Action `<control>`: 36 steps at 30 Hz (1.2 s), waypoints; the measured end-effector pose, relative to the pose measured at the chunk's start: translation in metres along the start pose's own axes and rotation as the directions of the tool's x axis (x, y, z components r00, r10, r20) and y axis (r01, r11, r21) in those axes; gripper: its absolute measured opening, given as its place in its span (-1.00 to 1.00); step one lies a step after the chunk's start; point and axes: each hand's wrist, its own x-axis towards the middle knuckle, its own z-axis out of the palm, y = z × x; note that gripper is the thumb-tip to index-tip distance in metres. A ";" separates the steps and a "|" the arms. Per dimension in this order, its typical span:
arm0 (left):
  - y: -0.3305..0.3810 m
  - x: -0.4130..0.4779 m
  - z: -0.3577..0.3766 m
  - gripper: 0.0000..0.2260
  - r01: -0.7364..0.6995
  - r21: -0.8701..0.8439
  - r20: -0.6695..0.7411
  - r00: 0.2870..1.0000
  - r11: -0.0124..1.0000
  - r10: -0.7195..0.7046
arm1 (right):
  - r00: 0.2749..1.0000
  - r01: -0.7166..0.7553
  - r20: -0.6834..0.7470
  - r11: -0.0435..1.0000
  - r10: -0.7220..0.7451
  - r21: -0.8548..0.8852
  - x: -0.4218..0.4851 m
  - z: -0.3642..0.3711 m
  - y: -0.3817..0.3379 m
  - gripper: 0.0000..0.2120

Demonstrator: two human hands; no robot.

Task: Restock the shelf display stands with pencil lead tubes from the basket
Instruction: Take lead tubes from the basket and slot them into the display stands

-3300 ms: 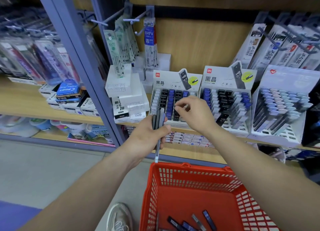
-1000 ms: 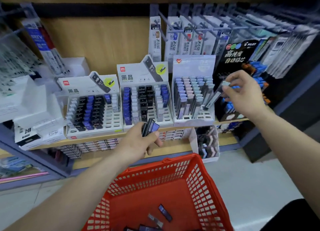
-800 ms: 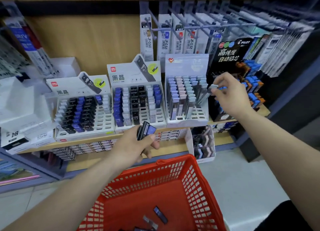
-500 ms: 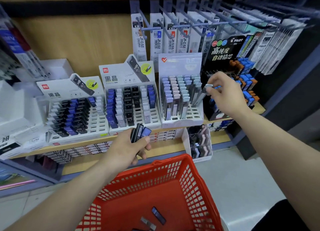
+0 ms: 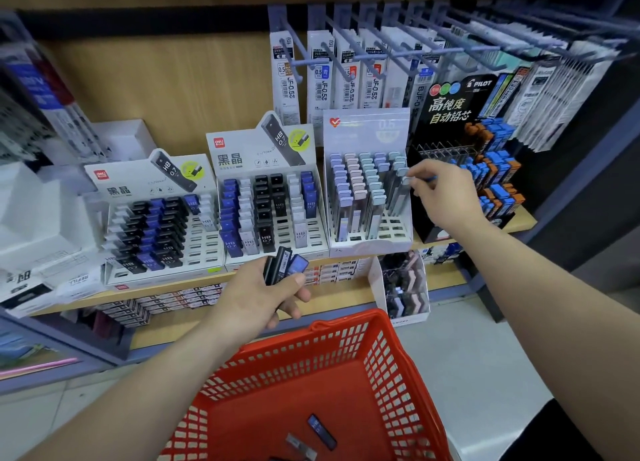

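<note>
Head view: right hand (image 5: 446,197) pinches cap of a grey lead tube (image 5: 400,197), long axis near-upright, in rightmost col. of pastel stand (image 5: 370,246). Left hand (image 5: 256,294), lower-left & farther off, grips a bundle of dark tubes (image 5: 282,268); spares (image 5: 322,431) lie in red basket (image 5: 398,374).

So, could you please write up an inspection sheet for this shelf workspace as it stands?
Surface: wooden shelf carrying four display stands.
Job's things: left stand and middle stand part-filled, with empty slots; pastel stand has empty front slots; black stand holds blue and orange tubes; red basket with a few loose tubes.
Clutter: white boxes at the left.
Grippers: left hand grips a bundle of tubes; right hand pinches a grey-capped tube in the pastel stand's right column.
Cables: nothing seen.
Surroundings: hanging refill packs above, pale floor below.
</note>
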 end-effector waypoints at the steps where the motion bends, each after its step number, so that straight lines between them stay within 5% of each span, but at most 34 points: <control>1: 0.001 -0.001 0.000 -0.90 0.001 0.000 -0.004 1.000 1.000 -0.001 | 1.000 0.006 -0.004 1.000 -0.006 -0.010 0.001 0.001 0.000 -0.87; 12: 0.011 -0.010 0.000 -0.89 0.013 -0.061 -0.021 1.000 0.998 -0.014 | 0.994 0.107 -0.008 0.967 -0.112 -0.233 -0.018 -0.011 -0.029 -0.72; 15: 0.014 -0.012 0.000 -0.87 -0.007 -0.067 -0.011 1.000 0.998 0.006 | 0.983 0.168 0.073 0.986 -0.168 0.007 -0.039 -0.011 -0.068 -0.83; 20: 0.021 -0.016 0.002 -0.88 -0.056 -0.116 0.012 0.998 0.992 0.058 | 0.831 0.038 0.508 0.933 -0.228 0.358 -0.083 0.016 -0.118 -0.88; 28: 0.024 -0.020 -0.006 -0.90 -0.049 -0.105 -0.063 0.997 0.993 0.042 | 0.834 -0.206 0.539 0.842 -0.115 0.498 -0.083 0.026 -0.120 -0.92; 36: 0.017 -0.020 -0.025 -0.88 -0.060 -0.121 -0.199 0.979 0.991 0.035 | 0.681 -0.211 0.715 0.892 -0.159 0.400 -0.091 0.044 -0.125 -0.91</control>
